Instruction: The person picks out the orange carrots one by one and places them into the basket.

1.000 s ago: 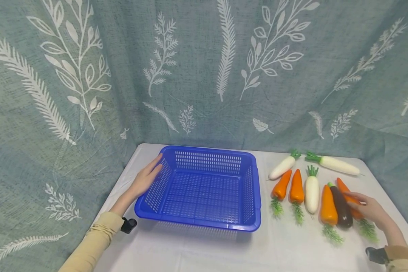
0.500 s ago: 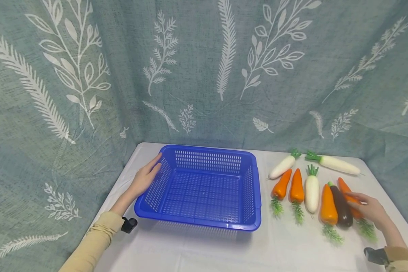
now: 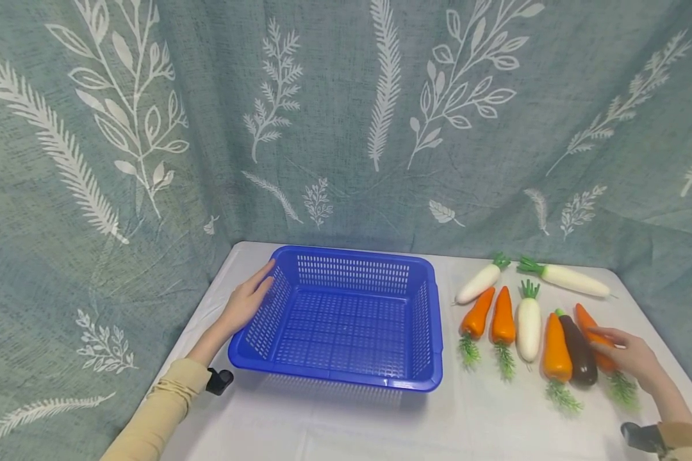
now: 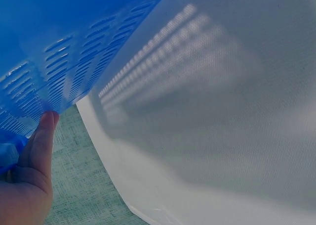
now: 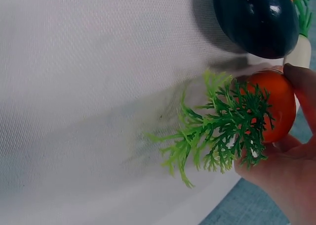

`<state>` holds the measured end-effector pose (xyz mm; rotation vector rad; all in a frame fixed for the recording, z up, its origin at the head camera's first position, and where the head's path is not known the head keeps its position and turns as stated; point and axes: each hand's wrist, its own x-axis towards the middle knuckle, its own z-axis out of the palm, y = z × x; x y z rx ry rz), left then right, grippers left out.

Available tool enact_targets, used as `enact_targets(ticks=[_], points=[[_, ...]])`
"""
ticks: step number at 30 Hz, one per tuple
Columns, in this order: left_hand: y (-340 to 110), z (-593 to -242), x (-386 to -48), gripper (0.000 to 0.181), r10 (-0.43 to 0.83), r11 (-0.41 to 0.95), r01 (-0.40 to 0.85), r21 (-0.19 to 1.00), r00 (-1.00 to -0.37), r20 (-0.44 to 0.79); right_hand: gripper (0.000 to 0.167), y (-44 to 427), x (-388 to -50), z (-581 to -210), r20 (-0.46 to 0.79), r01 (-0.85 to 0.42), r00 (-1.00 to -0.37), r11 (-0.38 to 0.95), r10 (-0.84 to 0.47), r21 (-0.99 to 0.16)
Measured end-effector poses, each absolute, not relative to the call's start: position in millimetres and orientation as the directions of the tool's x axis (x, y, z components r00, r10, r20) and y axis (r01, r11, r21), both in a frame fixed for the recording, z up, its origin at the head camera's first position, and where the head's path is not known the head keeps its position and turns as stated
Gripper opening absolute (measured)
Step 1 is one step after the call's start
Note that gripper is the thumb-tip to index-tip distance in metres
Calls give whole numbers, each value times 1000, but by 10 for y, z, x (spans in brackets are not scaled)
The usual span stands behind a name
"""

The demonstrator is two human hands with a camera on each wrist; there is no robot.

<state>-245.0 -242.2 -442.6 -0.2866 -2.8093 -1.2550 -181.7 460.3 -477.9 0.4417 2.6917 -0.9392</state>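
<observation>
My left hand (image 3: 245, 306) rests with nearly straight fingers at the left rim of the blue basket (image 3: 336, 381); in the left wrist view its fingertips touch the slotted outer wall (image 4: 59, 71). On the right, my right hand (image 3: 628, 354) has thumb and fingers around the rightmost orange carrot (image 3: 585, 318), which lies on the table. The right wrist view shows this hand (image 5: 281, 170) pinching the carrot's thick end (image 5: 281, 104), with its green leaves (image 5: 222, 121) hanging free. A dark eggplant (image 3: 578, 349) lies just left of that carrot, another carrot (image 3: 556, 355) beyond it.
Two carrots (image 3: 477, 314) (image 3: 503, 323) and an upright-lying white radish (image 3: 529, 326) are left of the eggplant. Two more radishes (image 3: 480, 283) (image 3: 575, 280) lie behind. A patterned green curtain (image 3: 346, 128) hangs behind the white table (image 3: 438, 422).
The rightmost carrot's tip has shifted slightly to the right, away from the eggplant, with my right hand on it. My left hand and the basket stay in place.
</observation>
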Motion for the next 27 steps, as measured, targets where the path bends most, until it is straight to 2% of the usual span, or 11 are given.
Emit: enact_targets(ticks=[14, 22, 27], points=[[-2423, -4428, -2439, 51, 146, 652, 184, 736, -982, 117, 90, 4649, -1834, -4667, -352, 403, -909, 691, 225, -600], [-2410, -4419, -2434, 51, 145, 655, 179, 734, -983, 110, 90, 4559, -1815, -4562, -369, 411, -906, 639, 206, -651], [-2400, -4397, -2431, 51, 147, 654, 185, 734, -982, 117, 85, 4472, -1796, -4521, -339, 399, -915, 618, 219, -677]])
